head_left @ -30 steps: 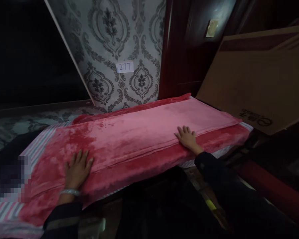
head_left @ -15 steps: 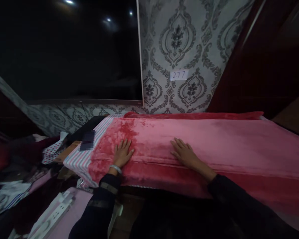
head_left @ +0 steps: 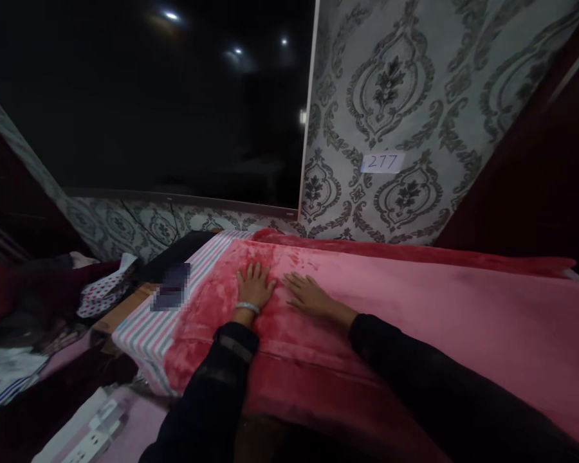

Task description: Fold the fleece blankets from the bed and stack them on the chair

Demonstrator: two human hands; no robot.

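Observation:
A pink and red plush blanket [head_left: 415,308] lies spread over a long raised surface, its darker red edge hanging down the front. My left hand [head_left: 255,287], with a bracelet at the wrist, rests flat on the blanket's red left part, fingers spread. Close to its right, my right hand [head_left: 309,296] lies palm down on the plush, fingers stretched toward the left. Neither hand grips anything. Under the blanket's left end shows a striped cloth [head_left: 149,328] in pink, grey and white.
A blurred dark object [head_left: 172,288] sits on the striped cloth. A large television [head_left: 174,116] hangs on the patterned wall, beside a paper label [head_left: 383,163] reading 277. Piled clothes [head_left: 14,373] and a white power strip [head_left: 94,440] are at lower left.
My right hand has slid left across the blanket, close to my left hand. My left hand has shifted slightly farther over the blanket. The camera view has turned a little left.

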